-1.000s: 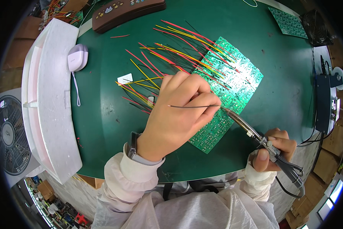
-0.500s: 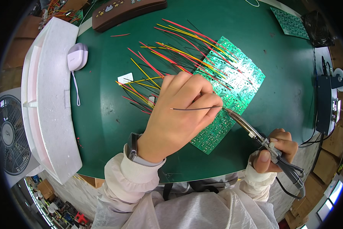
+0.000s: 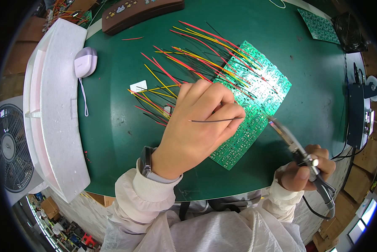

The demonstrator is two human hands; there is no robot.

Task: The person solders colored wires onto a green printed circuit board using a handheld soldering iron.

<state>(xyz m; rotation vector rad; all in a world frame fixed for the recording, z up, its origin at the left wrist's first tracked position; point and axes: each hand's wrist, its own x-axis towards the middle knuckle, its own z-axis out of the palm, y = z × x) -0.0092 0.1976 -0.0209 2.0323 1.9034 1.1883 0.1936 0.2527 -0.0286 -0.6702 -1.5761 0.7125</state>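
On glossy board (image 3: 238, 145), slender wires (image 3: 217, 39).

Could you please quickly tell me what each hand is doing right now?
Left hand: closed, pinching a dark wire at the fingertips.
Right hand: closed around a soldering iron.

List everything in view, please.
Table: 1, green, centre
Board panels: 2, green, centre, upper right
Wires: many, red, yellow, black, centre
Single wire: 1, dark, centre
Soldering iron: 1, dark, lower right
Long case: 1, brown, top
Strapped case: 1, lilac, left
Foam tray: 1, white, left
Fans: 2, grey, black, left, upper right
Device: 1, dark, right
Cartons: several, brown, edges
Watch: 1, dark, left wrist
Left hand: 1, holding single wire
Right hand: 1, holding soldering iron
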